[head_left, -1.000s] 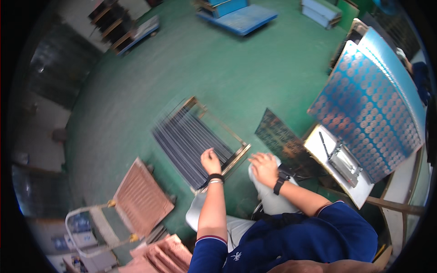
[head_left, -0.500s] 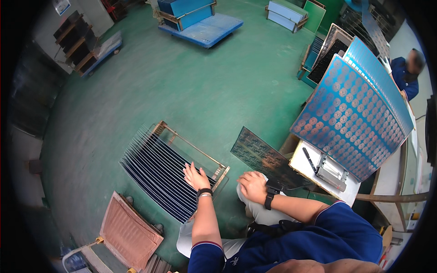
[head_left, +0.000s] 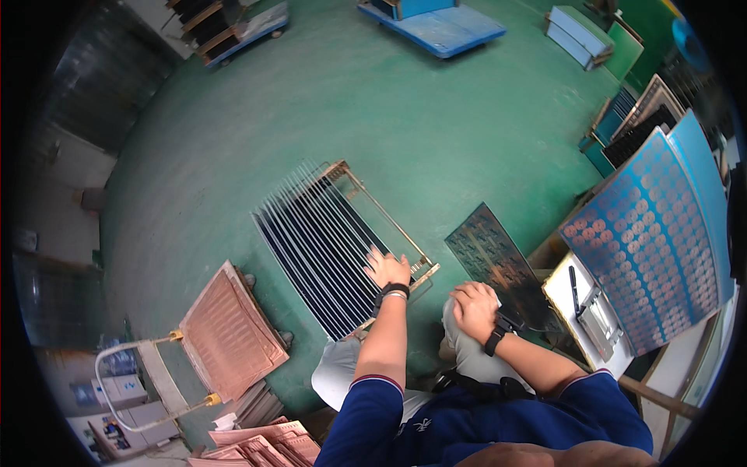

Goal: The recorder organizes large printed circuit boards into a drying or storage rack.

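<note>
A slanted row of thin dark panels stands on edge in a metal rack on the floor before me. My left hand lies over the panels' upper edges near the rack's right end, palm down with the fingers spread. It seems to touch them, but the contact is hard to make out. On my grey-trousered right knee rests my right hand, fingers lying over it, holding nothing visible. Beside that knee a single dark patterned panel leans upright, its lower part partly hidden by my right wrist and leg.
To the left, a trolley with a white handle carries copper-coloured sheets; more copper sheets lie nearer. At right, a white-topped stand holds a black pen beside large blue patterned panels. A blue platform cart stands far off.
My view has swung left and downward, so the scene sits further right and higher. More copper sheets appear below, and the co-worker is no longer visible. Both hands keep nearly the same places.
</note>
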The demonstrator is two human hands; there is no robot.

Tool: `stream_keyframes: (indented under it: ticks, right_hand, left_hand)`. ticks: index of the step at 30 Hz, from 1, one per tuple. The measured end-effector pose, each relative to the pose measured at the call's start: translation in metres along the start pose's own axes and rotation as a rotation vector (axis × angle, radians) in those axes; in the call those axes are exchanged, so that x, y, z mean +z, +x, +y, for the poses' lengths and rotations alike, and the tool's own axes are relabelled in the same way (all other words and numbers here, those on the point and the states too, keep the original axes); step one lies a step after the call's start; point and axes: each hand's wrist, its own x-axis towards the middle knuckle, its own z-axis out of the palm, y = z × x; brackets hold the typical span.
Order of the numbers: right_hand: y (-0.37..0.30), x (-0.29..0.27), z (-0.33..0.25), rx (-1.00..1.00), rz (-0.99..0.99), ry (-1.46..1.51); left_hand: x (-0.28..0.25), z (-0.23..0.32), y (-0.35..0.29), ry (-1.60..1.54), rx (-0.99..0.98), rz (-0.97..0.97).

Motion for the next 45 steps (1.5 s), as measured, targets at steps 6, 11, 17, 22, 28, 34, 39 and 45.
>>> stream_keyframes:
  ticks: [6,11,17,22,28,34,39,45]
  right_hand:
    - [-0.001,0.003,-0.006,-0.036,-0.018,0.012]
    - [-0.001,0.005,-0.001,-0.044,-0.005,0.005]
    - [-0.01,0.009,0.009,-0.028,0.018,0.011]
    - [-0.004,0.007,0.035,0.352,-0.099,0.701]
    - [0.023,-0.086,-0.009,0.511,-0.361,1.868]
    - [0.006,-0.11,0.004,0.288,-0.389,1.633]
    - [0.002,-0.127,0.007,0.224,-0.355,1.659]
    - [0.001,-0.143,0.005,0.161,-0.447,1.664]
  left_hand:
    - [0.002,-0.011,0.008,-0.217,-0.198,-0.216]
    - [-0.061,-0.002,-0.009,-0.54,-0.085,-0.008]
    - [-0.197,-0.089,-0.094,-0.809,0.078,0.311]
    - [-0.273,-0.161,-0.185,-1.579,-0.014,0.159]
    - [-0.272,-0.183,-0.261,-1.712,-0.016,0.149]
    - [-0.267,-0.177,-0.274,-1.599,0.023,0.1]
    - [-0.259,-0.175,-0.275,-1.571,0.031,0.076]
    - [-0.249,-0.188,-0.273,-1.519,-0.007,0.072]
